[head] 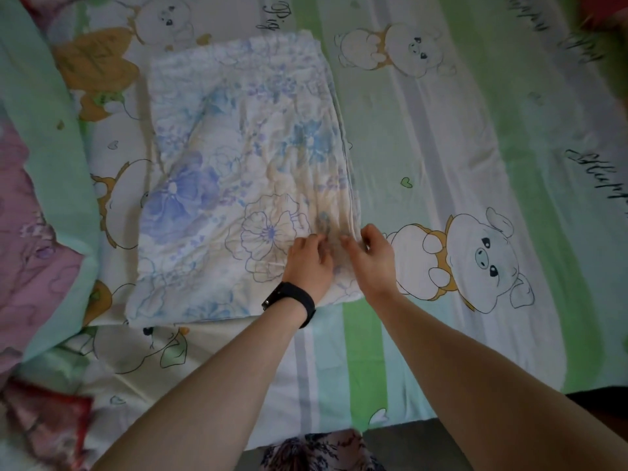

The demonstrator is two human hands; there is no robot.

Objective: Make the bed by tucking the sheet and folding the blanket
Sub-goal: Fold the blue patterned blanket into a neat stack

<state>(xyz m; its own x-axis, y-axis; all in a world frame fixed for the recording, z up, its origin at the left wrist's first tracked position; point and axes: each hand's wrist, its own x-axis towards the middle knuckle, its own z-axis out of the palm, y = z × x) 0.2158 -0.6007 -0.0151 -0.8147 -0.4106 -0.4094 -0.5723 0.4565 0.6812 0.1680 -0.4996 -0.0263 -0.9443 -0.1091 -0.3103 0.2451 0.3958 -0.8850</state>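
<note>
At the near right corner of the folded blanket (238, 164), the fingers of both hands are bent down into the cloth, close together with a small bunched ridge of fabric between them. The right hand (372, 258) curls its fingers over the blanket's layered right edge and grips it there. The left hand (307, 263) lies just beside it on the top face with its fingers curled onto the fabric; whether it pinches the cloth or only presses on it cannot be told. A black wristband (292, 302) sits on the left wrist, and both bare forearms reach in from the bottom of the view. The blanket, white with blue and purple flowers, is folded into a thick rectangle and lies flat on the sheet (441, 130), which is printed with cartoon pigs and green stripes and is spread smooth across the bed. Along the left side lies a pink quilt (30, 253) with a wide mint-green border, touching the blanket's left edge.
</note>
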